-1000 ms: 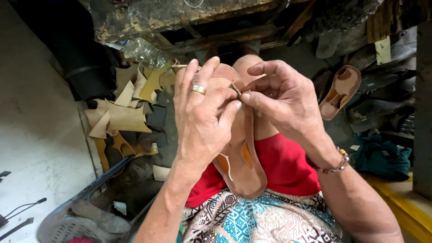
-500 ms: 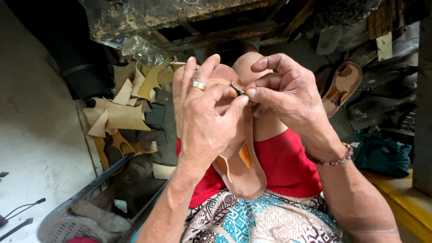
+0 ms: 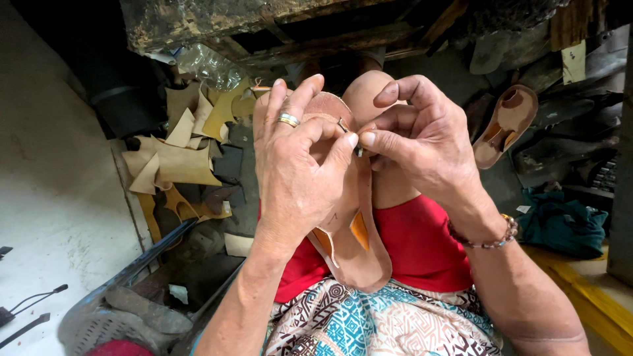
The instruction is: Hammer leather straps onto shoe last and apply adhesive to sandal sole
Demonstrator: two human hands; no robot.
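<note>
Hands meet at the toe end of a tan leather sandal sole (image 3: 359, 244) propped on the person's raised knee over red cloth: left hand (image 3: 300, 178) wraps and grips the sole's upper edge, right hand (image 3: 422, 142) pinches a small dark metal piece (image 3: 349, 135) at that edge, fingertips of both touching. Leather offcuts (image 3: 178, 151) crowd the floor left of the knee; another sandal (image 3: 504, 125) lies well apart on the right.
</note>
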